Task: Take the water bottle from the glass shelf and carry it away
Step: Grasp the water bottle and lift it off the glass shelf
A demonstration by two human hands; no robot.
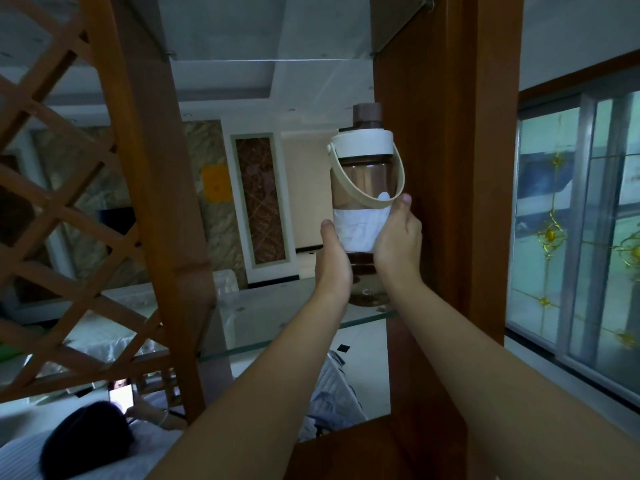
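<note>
The water bottle (363, 188) is brown and see-through, with a white collar, a dark cap, a cream loop handle and a white sleeve round its lower half. It is upright, raised a little above the glass shelf (277, 317), where its reflection shows. My left hand (334, 258) grips its lower left side. My right hand (398, 237) clasps its lower right side, thumb up against the sleeve. Both arms reach forward and up.
A thick wooden post (446, 168) stands directly behind and right of the bottle. A second post and a wooden lattice (69, 202) are on the left. Another glass shelf (259, 26) hangs overhead. A person with a phone (121, 396) lies below left. Windows (581, 220) fill the right.
</note>
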